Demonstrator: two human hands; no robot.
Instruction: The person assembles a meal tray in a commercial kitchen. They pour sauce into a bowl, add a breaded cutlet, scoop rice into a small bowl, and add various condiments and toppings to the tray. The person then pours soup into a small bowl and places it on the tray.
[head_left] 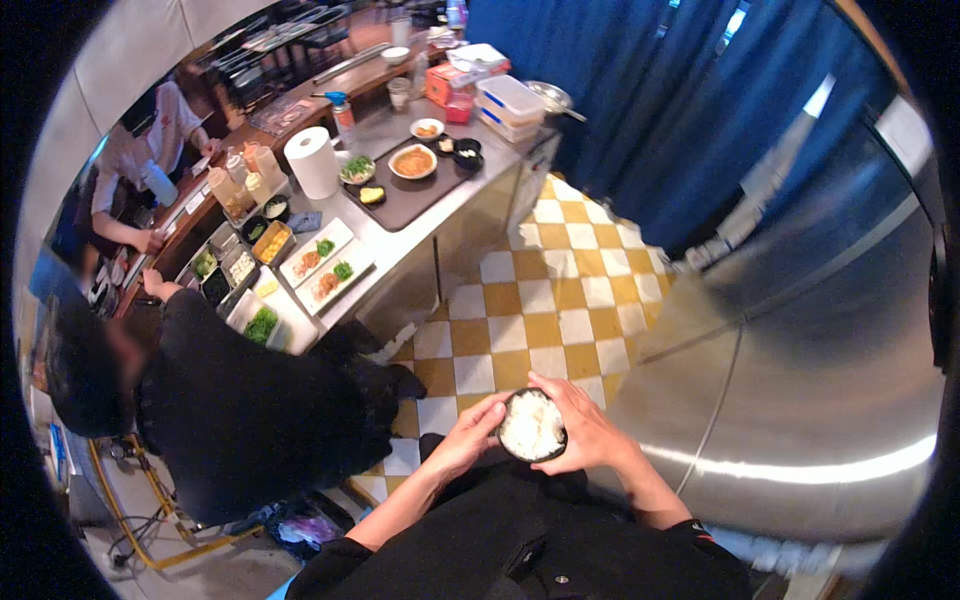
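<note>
A small black bowl [512, 452] filled with white rice [532, 426] is held in front of my body, over the checkered floor. My left hand [474, 434] curves round its left side, fingers against the rim. On the other side my right hand [590, 428] wraps the bowl, thumb at the far edge and fingers partly hidden beneath it. Nothing else is in either hand.
A steel counter [400, 235] at upper left bears a dark tray [425, 205] with bowls, a paper towel roll [312, 162] and white plates [335, 285]. A person in black [260, 400] stands close on my left. A brushed steel surface [800, 370] fills the right, beside a blue curtain [640, 110].
</note>
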